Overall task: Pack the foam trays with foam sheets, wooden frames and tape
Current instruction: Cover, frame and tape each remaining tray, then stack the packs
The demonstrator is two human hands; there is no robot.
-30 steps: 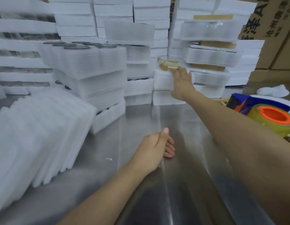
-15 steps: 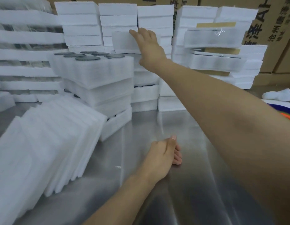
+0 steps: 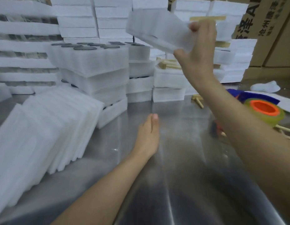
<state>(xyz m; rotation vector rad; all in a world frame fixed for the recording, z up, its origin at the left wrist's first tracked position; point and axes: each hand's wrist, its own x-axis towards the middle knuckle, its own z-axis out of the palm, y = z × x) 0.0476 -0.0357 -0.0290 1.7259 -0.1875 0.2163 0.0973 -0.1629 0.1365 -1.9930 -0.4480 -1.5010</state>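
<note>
Holding one foam tray (image 3: 157, 31) clear of the bench (image 3: 181, 176), the right hand (image 3: 197, 57) is raised in front of the far stacks. The tray is tilted, its left end higher and its right end in the grip. The grip is closed on that right end, with digits wrapped over the upper and lower edges; motion blur hides the finer finger placement.

The left hand (image 3: 147, 137) rests on its edge on the bench, near centre, thumb uppermost. Its grip holds nothing and looks relaxed; the fingers are hidden behind the hand.

Left of this hand, a row of foam sheets (image 3: 43, 135) leans on edge against a stack of trays (image 3: 89, 62). The top tray of that stack carries dark round discs (image 3: 85, 48).

Beyond the raised tray, wooden frames (image 3: 169, 64) lie on a lower tray stack, partly hidden by the right forearm. One loose wooden piece (image 3: 197, 99) lies on the bench just in front of that stack.

At the right edge, a tape roll (image 3: 264, 111) with an orange core sits beside a blue dispenser (image 3: 254, 95). Cardboard cartons (image 3: 274, 30) stand at far right.
</note>
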